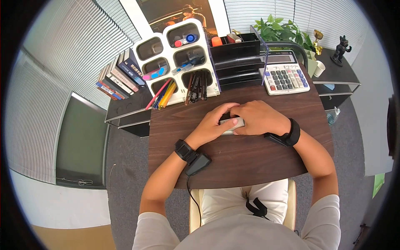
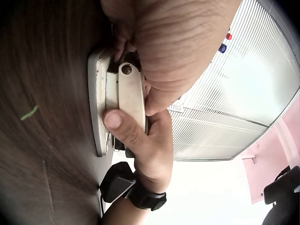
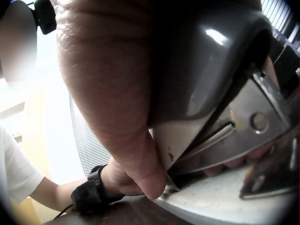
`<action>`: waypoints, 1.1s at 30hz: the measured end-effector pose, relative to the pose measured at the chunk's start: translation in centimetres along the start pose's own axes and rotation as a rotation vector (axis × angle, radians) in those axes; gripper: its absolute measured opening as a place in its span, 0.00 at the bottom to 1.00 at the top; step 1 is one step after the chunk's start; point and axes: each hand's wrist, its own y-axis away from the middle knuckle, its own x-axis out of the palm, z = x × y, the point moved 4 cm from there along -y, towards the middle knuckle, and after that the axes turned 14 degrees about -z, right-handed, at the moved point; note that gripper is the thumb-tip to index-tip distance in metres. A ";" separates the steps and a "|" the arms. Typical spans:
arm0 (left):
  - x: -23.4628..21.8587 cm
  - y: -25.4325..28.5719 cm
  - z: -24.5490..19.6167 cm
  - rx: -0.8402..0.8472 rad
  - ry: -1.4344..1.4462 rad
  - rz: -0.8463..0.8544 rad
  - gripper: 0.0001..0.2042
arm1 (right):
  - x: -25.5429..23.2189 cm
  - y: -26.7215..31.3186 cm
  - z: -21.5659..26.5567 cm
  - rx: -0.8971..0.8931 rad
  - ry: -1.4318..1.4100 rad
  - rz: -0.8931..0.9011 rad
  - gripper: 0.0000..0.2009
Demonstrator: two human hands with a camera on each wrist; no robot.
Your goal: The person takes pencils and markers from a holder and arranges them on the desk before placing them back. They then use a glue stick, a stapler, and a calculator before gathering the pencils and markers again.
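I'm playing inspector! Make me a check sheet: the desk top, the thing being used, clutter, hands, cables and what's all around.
Surface: brown desk, small green mark
Job's things: stapler, between the hands
Clutter: white organizer with pencils; calculator
Hands: left hand and right hand both hold the stapler
Cables: black cable hangs from the left wrist device
Surroundings: books, plant, blinds
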 end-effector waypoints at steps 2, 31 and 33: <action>0.0 0.0 0.0 0.000 -0.004 0.000 0.24 | 0.0 0.0 0.0 -0.005 0.004 -0.006 0.17; 0.1 0.0 0.4 0.011 0.025 -0.020 0.25 | 0.0 0.0 0.0 0.013 -0.001 0.015 0.17; 0.1 0.0 0.3 0.006 0.022 -0.009 0.25 | 0.0 0.0 0.0 0.011 0.000 0.013 0.17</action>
